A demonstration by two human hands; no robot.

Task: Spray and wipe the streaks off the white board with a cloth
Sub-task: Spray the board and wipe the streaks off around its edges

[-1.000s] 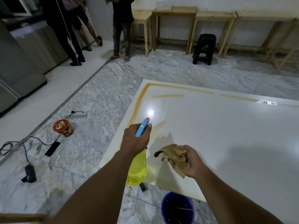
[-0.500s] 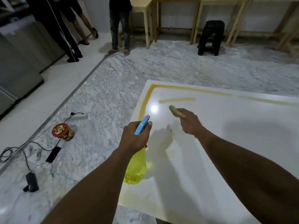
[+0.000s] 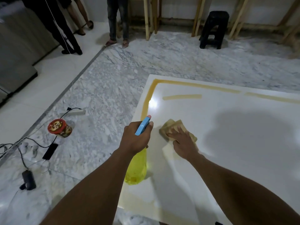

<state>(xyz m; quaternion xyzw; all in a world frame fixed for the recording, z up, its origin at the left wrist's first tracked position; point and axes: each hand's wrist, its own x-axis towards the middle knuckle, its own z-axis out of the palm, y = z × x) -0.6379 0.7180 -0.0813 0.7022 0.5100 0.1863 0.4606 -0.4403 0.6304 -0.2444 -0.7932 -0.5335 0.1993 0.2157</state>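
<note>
A large white board lies flat on the marble floor. Yellow-brown streaks run along its left and far edges, with a short bar inside the corner. My left hand grips a yellow spray bottle with a blue trigger head, held over the board's left edge. My right hand presses flat on a tan cloth lying on the board, just right of the bottle.
A red-lidded tub, a power strip, cables and a black adapter lie on the floor to the left. People's legs stand at the back. A black stool and wooden table frames line the far wall.
My right hand has come back from the far corner and now presses the cloth flat on the board beside the bottle. The left hand holds the bottle in about the same place.
</note>
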